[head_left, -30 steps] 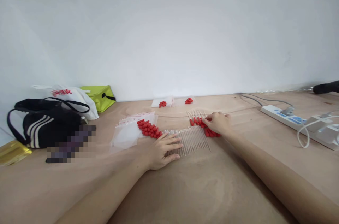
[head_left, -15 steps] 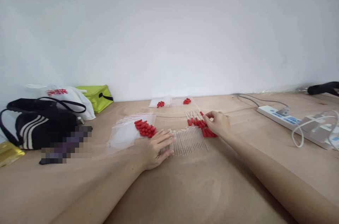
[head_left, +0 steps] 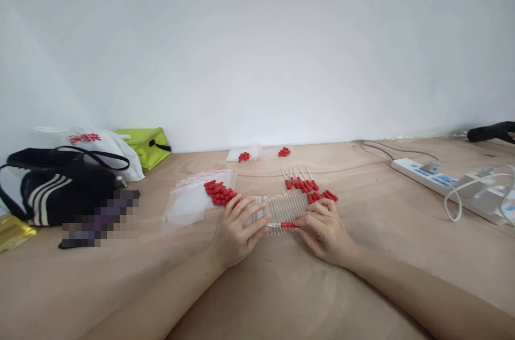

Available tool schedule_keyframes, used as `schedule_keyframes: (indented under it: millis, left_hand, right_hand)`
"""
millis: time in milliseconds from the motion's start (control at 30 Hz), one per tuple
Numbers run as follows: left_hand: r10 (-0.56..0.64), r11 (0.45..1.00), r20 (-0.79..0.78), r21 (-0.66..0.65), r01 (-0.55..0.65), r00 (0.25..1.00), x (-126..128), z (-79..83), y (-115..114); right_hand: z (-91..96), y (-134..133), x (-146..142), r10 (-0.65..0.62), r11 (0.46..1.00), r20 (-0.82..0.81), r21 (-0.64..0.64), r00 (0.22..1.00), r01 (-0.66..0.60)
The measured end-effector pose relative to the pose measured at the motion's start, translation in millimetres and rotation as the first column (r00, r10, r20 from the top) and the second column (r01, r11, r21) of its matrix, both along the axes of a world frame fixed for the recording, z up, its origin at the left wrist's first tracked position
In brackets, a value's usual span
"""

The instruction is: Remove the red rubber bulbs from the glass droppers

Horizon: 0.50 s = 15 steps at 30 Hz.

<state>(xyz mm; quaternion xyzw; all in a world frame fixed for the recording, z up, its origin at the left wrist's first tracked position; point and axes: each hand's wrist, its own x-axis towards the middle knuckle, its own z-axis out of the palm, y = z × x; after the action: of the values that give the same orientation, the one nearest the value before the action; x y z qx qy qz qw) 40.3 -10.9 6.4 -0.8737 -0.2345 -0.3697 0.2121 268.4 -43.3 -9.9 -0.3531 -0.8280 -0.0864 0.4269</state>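
Observation:
My left hand [head_left: 240, 228] pinches one end of a clear glass tube [head_left: 274, 225] between thumb and fingers, in front of a row of similar glass tubes [head_left: 287, 206]. At the tube's right end is a red rubber bulb [head_left: 287, 225], and my right hand [head_left: 324, 227] pinches the bulb's far tip. How far the tube reaches into the bulb is hidden. Beyond my right hand lie loose red bulbs [head_left: 328, 195]. Farther back, several droppers [head_left: 301, 183] rest with red bulbs toward me. A heap of red bulbs [head_left: 219, 193] sits beside my left hand.
Clear zip bags [head_left: 187, 203] lie at left; more bags [head_left: 261, 153] with red bulbs are near the wall. A black bag [head_left: 60, 190], a white plastic bag [head_left: 116, 149] and a green bag [head_left: 145, 147] stand far left. A power strip [head_left: 426, 176] with cables is at right.
My right hand has come back from the droppers toward me, and now holds a red bulb at a glass tube. My left hand has closed on that tube, lifting from the row.

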Motion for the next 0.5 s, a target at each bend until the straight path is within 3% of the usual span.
schedule_keyframes:
  millis: [133, 267, 500]
  left_hand:
    - [-0.023, 1.0, 0.01, -0.013, 0.023, 1.0, 10.0, -4.6, 3.1]
    - [-0.057, 0.997, 0.049, -0.044, 0.059, 0.997, 17.7, -9.3, 6.6]
    - [-0.09, 0.992, 0.041, -0.08, 0.093, 0.995, 18.0, -8.0, 5.8]
  right_hand:
    - [-0.7, 3.9, -5.2, 0.031, 0.999, 0.0, 0.02, 1.0, -0.031]
    - [-2.4, 6.5, -9.2, -0.021, 1.0, 0.0, 0.005, 1.0, 0.021]
    - [-4.6, 11.5, -15.4, -0.075, 0.989, 0.038, 0.129, 0.996, 0.069]
